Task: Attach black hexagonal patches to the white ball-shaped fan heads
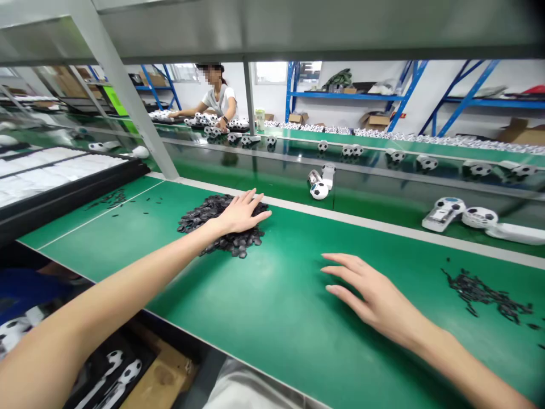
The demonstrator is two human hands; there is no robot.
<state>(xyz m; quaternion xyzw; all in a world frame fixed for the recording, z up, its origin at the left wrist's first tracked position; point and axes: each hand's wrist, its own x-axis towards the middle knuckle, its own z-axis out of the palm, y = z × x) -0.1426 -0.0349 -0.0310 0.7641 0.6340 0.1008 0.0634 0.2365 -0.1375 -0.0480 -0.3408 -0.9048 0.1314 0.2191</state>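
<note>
My left hand lies palm down with fingers spread on a pile of small flat black pieces on the green work surface. Its fingers point away from me, and the pieces under the palm are hidden. To the right, my right hand hovers over or rests lightly on the green surface, fingers apart, with nothing in it. A looser scatter of thin black pieces lies farther right, beyond that hand.
Behind a pale edge strip, a conveyor carries white parts with soccer-ball heads. A metal post rises at the left beside a black tray. Across the line, a person handles similar parts. An overhead shelf spans the top.
</note>
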